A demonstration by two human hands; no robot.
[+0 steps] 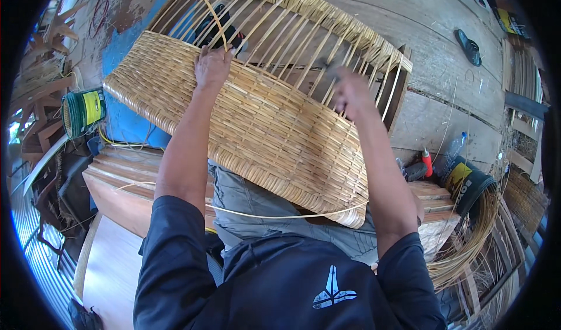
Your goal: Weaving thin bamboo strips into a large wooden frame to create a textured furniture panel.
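A large panel of woven rattan [280, 131] lies slanted across my lap, its near part closely woven. Along its far side, bare upright stakes [280, 35] run to a wrapped rim [345, 20]. My left hand [211, 70] is at the top edge of the weave, fingers closed on a rattan strand [215, 14] that arcs up and away to the far left. Over the stakes on the right is my right hand [353, 96], smeared by motion. It grips a dark-headed tool [334, 67] that looks like a hammer, also blurred.
Another long strand [280, 216] crosses my lap. A bucket [472, 184] with a rattan coil [482, 248], a red-capped bottle [427, 162] and a clear bottle [456, 146] stand right. At left is a green-and-yellow container [85, 111]. A sandal [468, 47] lies on the plank floor.
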